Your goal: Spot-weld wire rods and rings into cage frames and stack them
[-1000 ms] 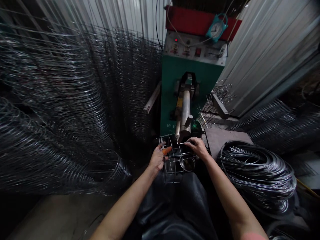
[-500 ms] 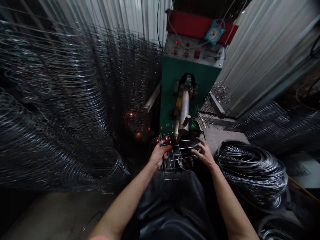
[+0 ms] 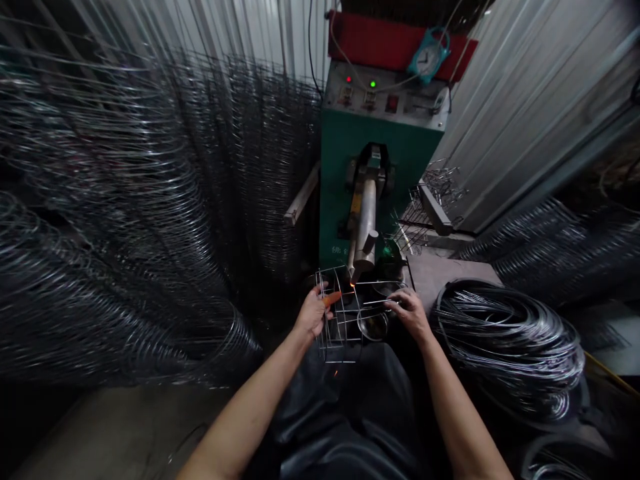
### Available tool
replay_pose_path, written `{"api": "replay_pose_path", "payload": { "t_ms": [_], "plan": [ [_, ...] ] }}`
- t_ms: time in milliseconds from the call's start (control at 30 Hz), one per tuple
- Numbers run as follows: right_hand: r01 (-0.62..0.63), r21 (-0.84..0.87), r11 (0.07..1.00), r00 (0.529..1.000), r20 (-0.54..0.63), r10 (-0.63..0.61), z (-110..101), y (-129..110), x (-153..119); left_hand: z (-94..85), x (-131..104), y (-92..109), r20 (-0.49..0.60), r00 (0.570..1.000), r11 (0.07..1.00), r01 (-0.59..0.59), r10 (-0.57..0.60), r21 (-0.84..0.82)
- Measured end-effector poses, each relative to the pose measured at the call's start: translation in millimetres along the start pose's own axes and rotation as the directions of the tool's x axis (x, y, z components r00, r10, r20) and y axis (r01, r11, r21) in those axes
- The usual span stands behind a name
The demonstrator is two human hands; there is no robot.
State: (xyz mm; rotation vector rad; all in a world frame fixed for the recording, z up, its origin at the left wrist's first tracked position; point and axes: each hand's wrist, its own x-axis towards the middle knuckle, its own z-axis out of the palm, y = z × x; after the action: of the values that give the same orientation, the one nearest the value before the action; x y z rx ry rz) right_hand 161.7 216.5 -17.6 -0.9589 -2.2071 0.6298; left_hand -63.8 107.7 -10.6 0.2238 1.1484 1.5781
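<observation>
A person's bare forearms reach forward to a green machine (image 3: 335, 167). The left hand (image 3: 313, 315), with an orange cover (image 3: 332, 299) on one digit, is closed around the side of a small wire frame (image 3: 344, 340), which it holds up below the tip of the machine's metal arm (image 3: 367, 207), over dark clothing (image 3: 350, 413) on the lap. An orange glow (image 3: 353, 285) shows at that tip, and a green lamp (image 3: 373, 84) is lit above. The right hand (image 3: 410, 313) pinches the end of a short rod (image 3: 374, 303), its other end pointing towards the frame. A wire coil (image 3: 515, 347) lies to the right, near the front edge of a grey table (image 3: 455, 269). Good handling here probably means a steady left grip, wires square to the tip while it glows, and fingertips well back from heat and sparks
</observation>
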Motion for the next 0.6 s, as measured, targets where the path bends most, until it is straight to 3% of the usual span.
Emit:
{"api": "replay_pose_path", "payload": {
  "t_ms": [167,333,467,600],
  "plan": [
    [-0.033,-0.025,0.999,0.999,-0.016,0.032,-2,-8,4,-0.9,3,1,0.029,1.0,1.0,0.01,-0.009,-0.027],
    [0.057,-0.069,0.996,0.998,-0.029,-0.06,6,-17,30,0.0,7,7,0.023,0.999,0.997,-0.042,0.043,-0.067],
    [0.083,-0.064,0.994,0.997,0.0,-0.084,14,-16,42,-0.7,7,12,0.064,0.99,0.991,-0.12,0.123,-0.054],
    [0.056,-0.048,0.997,0.998,-0.023,-0.057,18,-13,45,-0.4,10,12,0.062,0.991,0.991,-0.115,0.119,-0.062]
  ]
}}
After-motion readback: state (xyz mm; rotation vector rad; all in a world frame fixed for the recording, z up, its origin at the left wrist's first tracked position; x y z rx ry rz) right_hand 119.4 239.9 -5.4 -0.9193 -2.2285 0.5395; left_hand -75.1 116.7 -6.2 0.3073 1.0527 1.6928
